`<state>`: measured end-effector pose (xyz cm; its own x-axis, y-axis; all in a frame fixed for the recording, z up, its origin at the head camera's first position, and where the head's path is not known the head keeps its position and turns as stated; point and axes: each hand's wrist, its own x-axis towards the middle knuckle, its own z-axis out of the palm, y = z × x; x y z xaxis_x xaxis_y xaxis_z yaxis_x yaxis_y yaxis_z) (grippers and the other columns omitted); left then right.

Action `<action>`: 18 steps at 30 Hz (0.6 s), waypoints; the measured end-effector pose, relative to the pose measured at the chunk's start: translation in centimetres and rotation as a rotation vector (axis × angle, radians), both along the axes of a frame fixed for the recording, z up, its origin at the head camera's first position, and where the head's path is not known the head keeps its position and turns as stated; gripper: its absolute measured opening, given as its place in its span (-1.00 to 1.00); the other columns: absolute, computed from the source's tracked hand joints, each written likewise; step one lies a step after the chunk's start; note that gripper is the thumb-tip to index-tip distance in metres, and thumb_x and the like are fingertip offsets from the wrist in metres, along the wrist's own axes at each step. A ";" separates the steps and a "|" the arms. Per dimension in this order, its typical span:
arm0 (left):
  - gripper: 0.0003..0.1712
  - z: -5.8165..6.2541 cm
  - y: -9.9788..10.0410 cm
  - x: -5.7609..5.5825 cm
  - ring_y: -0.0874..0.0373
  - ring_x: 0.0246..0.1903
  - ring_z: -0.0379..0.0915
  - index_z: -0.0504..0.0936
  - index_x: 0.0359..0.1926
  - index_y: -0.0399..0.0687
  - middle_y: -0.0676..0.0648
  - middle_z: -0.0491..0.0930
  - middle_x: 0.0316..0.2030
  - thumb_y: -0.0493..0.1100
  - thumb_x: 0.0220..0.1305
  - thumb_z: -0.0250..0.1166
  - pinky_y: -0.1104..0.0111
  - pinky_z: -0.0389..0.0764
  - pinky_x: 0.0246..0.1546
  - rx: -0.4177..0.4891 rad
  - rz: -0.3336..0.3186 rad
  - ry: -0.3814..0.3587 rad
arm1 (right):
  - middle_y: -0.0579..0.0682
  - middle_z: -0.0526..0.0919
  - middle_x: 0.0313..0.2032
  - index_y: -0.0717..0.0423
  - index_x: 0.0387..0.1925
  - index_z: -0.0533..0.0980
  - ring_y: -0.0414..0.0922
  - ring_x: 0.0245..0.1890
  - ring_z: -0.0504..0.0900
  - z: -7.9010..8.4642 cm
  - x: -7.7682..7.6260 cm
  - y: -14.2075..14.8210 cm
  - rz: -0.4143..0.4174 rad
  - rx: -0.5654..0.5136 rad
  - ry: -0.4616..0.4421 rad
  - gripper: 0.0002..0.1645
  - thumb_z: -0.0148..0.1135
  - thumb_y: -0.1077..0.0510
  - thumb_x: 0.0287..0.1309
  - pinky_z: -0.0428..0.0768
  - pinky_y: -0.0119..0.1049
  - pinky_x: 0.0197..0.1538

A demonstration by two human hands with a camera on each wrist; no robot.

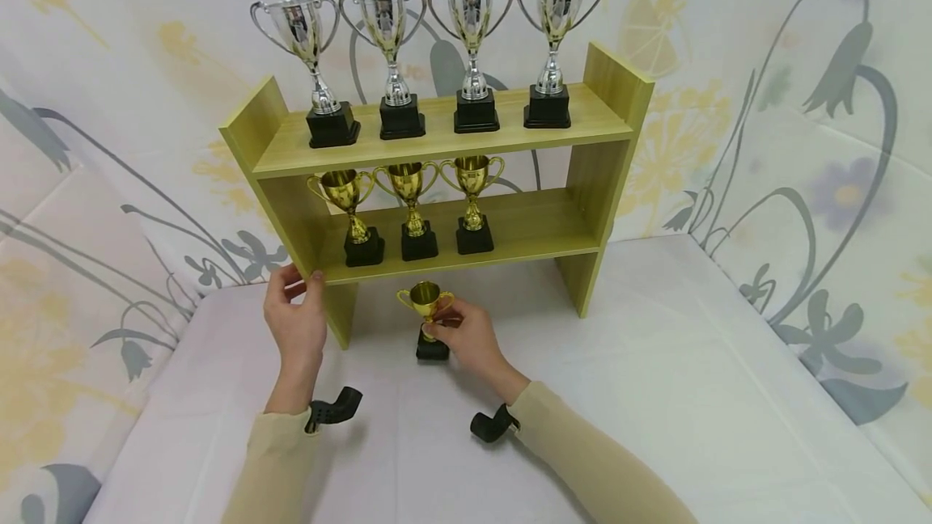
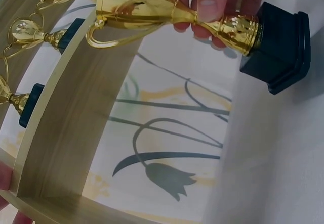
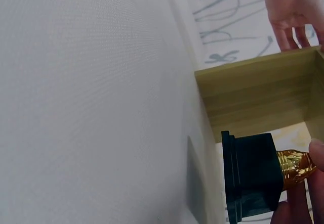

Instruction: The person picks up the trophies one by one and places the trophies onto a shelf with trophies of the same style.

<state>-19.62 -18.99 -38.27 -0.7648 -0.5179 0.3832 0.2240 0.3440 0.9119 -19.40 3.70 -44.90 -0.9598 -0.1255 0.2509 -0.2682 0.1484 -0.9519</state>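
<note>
My right hand (image 1: 469, 338) pinches a small gold trophy cup (image 1: 425, 297) by its stem, in front of the wooden shelf rack (image 1: 466, 264). The trophy stands upright, and its black base (image 2: 278, 47) is close over the white cloth in the left wrist view. My left hand (image 1: 297, 318) grips the rack's left side panel low down, thumb at the front edge and fingers around the outer side. On the lower board stand three gold trophies (image 1: 413, 217) in a row, set toward its left and middle.
Several larger silver trophies (image 1: 472, 39) line the rack's top board. A white cloth (image 1: 655, 395) covers the table. Behind and at the sides hangs a flower-printed cloth (image 1: 823, 184). Under the lower board, the rack's right leg panel (image 1: 580, 285) reaches the table.
</note>
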 end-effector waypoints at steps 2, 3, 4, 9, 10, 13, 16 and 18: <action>-0.68 0.0 -0.1 0.0 0.21 -0.10 0.38 0.55 0.08 -0.19 0.00 0.48 -0.11 -0.13 0.40 0.21 0.38 0.51 -0.15 0.001 -0.006 -0.003 | 0.09 0.70 -0.24 0.26 -0.28 0.60 0.01 -0.15 0.69 0.2 0.1 0.1 -0.002 -0.001 -0.006 -0.79 0.47 0.34 0.03 0.65 -0.28 -0.07; -0.67 0.0 -0.2 0.0 0.21 -0.10 0.38 0.55 0.09 -0.19 0.00 0.48 -0.11 -0.12 0.41 0.20 0.39 0.51 -0.15 -0.002 -0.009 -0.006 | 0.09 0.70 -0.24 0.26 -0.27 0.60 0.01 -0.15 0.69 0.3 0.2 0.1 -0.005 0.001 -0.008 -0.79 0.47 0.34 0.03 0.65 -0.28 -0.08; -0.67 0.0 -0.2 0.0 0.21 -0.09 0.37 0.55 0.09 -0.19 0.00 0.47 -0.11 -0.11 0.41 0.20 0.40 0.51 -0.15 -0.005 -0.012 -0.008 | 0.09 0.70 -0.24 0.26 -0.27 0.61 0.02 -0.15 0.69 0.5 0.3 0.2 -0.008 0.003 -0.007 -0.79 0.46 0.34 0.03 0.66 -0.28 -0.08; -0.68 -0.1 -0.3 0.0 0.22 -0.10 0.38 0.55 0.08 -0.19 0.02 0.48 -0.11 -0.12 0.41 0.21 0.44 0.52 -0.18 -0.016 -0.023 0.000 | 0.11 0.70 -0.25 0.28 -0.22 0.62 0.03 -0.16 0.69 0.7 0.4 0.5 -0.010 0.003 0.014 -0.76 0.46 0.34 0.04 0.66 -0.26 -0.09; -0.68 0.0 -0.4 0.0 0.22 -0.10 0.38 0.55 0.08 -0.19 0.02 0.48 -0.11 -0.12 0.41 0.21 0.45 0.53 -0.18 -0.017 -0.024 0.003 | 0.11 0.70 -0.24 0.28 -0.21 0.62 0.03 -0.16 0.69 0.8 0.4 0.5 -0.007 0.000 0.017 -0.76 0.46 0.34 0.04 0.66 -0.26 -0.09; -0.68 0.0 -0.4 0.0 0.23 -0.10 0.39 0.55 0.07 -0.20 0.03 0.47 -0.12 -0.13 0.40 0.21 0.46 0.53 -0.19 -0.020 -0.028 0.007 | 0.10 0.71 -0.24 0.28 -0.20 0.63 0.02 -0.17 0.70 0.8 0.5 0.6 -0.005 -0.002 0.010 -0.75 0.45 0.34 0.03 0.66 -0.27 -0.10; -0.67 0.0 -0.5 0.1 0.24 -0.10 0.38 0.55 0.09 -0.20 0.03 0.47 -0.11 -0.12 0.41 0.21 0.48 0.53 -0.20 -0.031 -0.031 0.004 | 0.09 0.71 -0.24 0.27 -0.19 0.64 0.00 -0.17 0.70 0.8 0.6 0.8 -0.010 -0.006 -0.006 -0.74 0.45 0.34 0.03 0.66 -0.28 -0.11; -0.67 0.0 -0.4 0.1 0.24 -0.10 0.38 0.55 0.09 -0.20 0.01 0.47 -0.11 -0.12 0.41 0.21 0.49 0.53 -0.20 -0.033 -0.032 0.004 | 0.09 0.71 -0.24 0.28 -0.19 0.64 0.00 -0.17 0.70 0.9 0.7 0.9 -0.011 -0.009 -0.012 -0.74 0.45 0.33 0.03 0.66 -0.28 -0.11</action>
